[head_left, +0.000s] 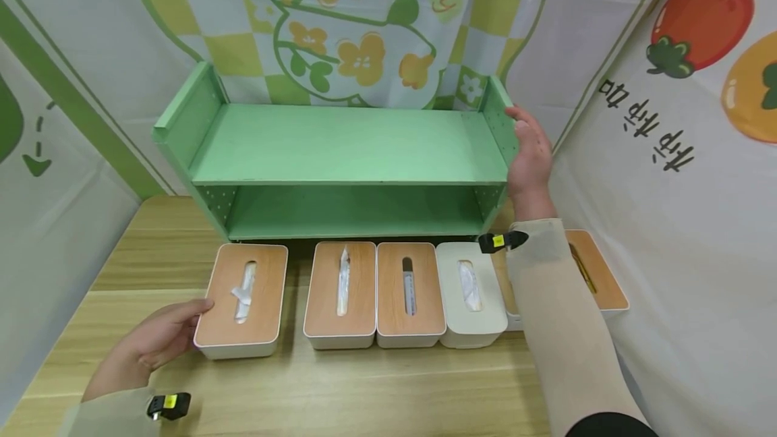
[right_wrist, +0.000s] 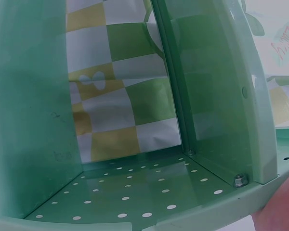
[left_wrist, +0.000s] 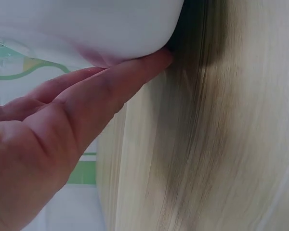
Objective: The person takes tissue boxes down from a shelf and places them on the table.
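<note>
At the left, my left hand point(head_left: 166, 332) holds a tissue box point(head_left: 226, 309) with a wood-look lid and white body. Its thumb lies on the lid's left edge; in the left wrist view, long fingers point(left_wrist: 111, 89) reach along the box's lower edge. My right hand point(head_left: 531, 157) grips the right side panel of a green two-tier shelf point(head_left: 358, 143), palm against the outside and fingertips at the top edge. In the right wrist view, the perforated side panel point(right_wrist: 135, 197) fills the lower part, and only a bit of that hand shows at the right.
Before the shelf stand two wood-lidded boxes point(head_left: 328, 292) point(head_left: 394, 295) and a white box point(head_left: 482, 315). Another wood-lidded box point(head_left: 601, 282) stands beyond my right forearm, which partly covers one more. The wooden table point(head_left: 340, 390) meets printed cloth walls behind and at the sides.
</note>
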